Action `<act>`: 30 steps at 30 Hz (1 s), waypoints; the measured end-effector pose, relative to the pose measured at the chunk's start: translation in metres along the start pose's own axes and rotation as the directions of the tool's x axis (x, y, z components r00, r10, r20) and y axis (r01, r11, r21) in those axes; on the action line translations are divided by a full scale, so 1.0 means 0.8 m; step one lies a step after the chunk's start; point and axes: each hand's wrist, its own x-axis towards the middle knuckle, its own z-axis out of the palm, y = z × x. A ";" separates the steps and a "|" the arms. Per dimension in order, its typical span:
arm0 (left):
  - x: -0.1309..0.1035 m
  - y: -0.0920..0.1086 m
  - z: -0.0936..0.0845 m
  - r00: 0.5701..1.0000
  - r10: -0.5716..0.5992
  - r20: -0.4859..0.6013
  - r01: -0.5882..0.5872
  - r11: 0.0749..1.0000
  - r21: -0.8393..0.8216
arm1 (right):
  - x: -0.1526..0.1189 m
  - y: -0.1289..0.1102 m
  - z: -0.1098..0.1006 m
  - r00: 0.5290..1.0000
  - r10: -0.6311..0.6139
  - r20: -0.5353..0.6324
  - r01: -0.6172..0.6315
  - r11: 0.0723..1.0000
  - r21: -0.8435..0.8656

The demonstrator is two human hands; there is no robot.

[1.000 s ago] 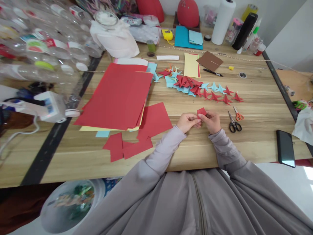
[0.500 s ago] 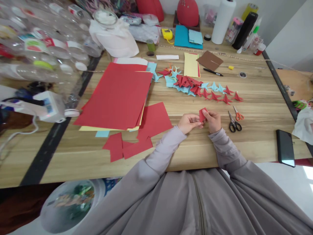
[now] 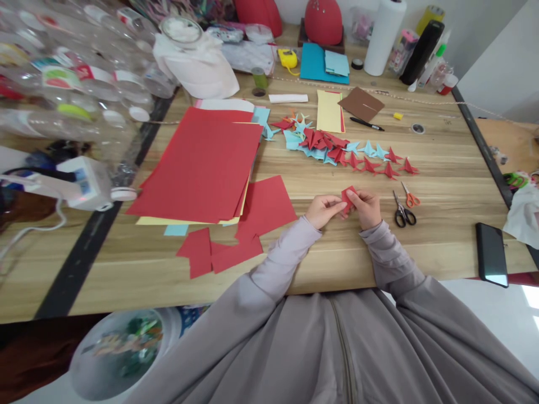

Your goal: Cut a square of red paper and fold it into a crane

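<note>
A small folded piece of red paper (image 3: 347, 196) is pinched between my two hands above the wooden table. My left hand (image 3: 323, 211) grips its lower left side with thumb and fingers, and my right hand (image 3: 366, 207) holds its right side, thumb on top. Beyond my hands lie several folded red paper figures (image 3: 369, 165) and light blue ones (image 3: 369, 148). Black-handled scissors (image 3: 404, 215) and orange-handled scissors (image 3: 411, 198) rest to the right of my right hand. Cut red paper pieces (image 3: 200, 251) lie to the left.
A stack of large red sheets (image 3: 202, 163) covers the left of the table (image 3: 337, 264). Plastic bottles (image 3: 96, 84) crowd the far left. A phone (image 3: 492, 253) sits at the right edge. A yellow tape measure (image 3: 288, 58) and a white roll (image 3: 384, 36) stand at the back.
The red paper has shifted slightly left and turned between my fingers. My left thumb has moved up onto it.
</note>
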 end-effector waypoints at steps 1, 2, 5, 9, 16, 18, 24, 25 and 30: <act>0.000 0.001 0.000 1.000 0.022 -0.009 -0.022 1.000 0.017 | -0.001 -0.001 0.001 1.000 -0.011 0.015 0.011 1.000 -0.005; 0.001 0.001 -0.001 0.999 0.044 -0.014 -0.044 0.998 0.042 | -0.001 -0.002 0.002 0.999 -0.018 0.030 0.018 1.000 -0.011; 0.000 0.002 -0.002 0.995 0.097 -0.016 -0.095 0.987 0.129 | -0.004 -0.006 0.004 0.996 -0.024 0.088 0.027 0.999 -0.026; -0.002 0.001 -0.002 0.995 0.099 0.027 -0.102 0.970 0.222 | -0.007 -0.011 0.006 0.990 -0.026 0.142 0.031 0.999 -0.029; -0.004 -0.001 0.000 0.989 0.148 0.013 -0.146 0.949 0.279 | -0.008 -0.007 0.006 0.991 -0.004 0.136 -0.005 0.998 0.061; -0.005 -0.002 0.002 0.989 0.145 -0.001 -0.139 0.952 0.274 | -0.007 -0.006 0.007 0.991 0.033 0.133 -0.050 0.991 0.124; -0.005 -0.001 0.003 0.992 0.120 -0.028 -0.110 0.966 0.236 | -0.009 -0.006 0.012 0.972 0.154 0.178 -0.202 0.935 0.290; -0.005 0.000 0.003 0.994 0.110 -0.024 -0.102 0.969 0.226 | -0.009 -0.006 0.013 0.971 0.161 0.175 -0.207 0.934 0.292; -0.006 0.005 0.005 0.999 0.048 0.009 -0.049 0.978 0.203 | -0.004 -0.002 0.009 0.990 0.120 0.072 -0.135 0.951 0.278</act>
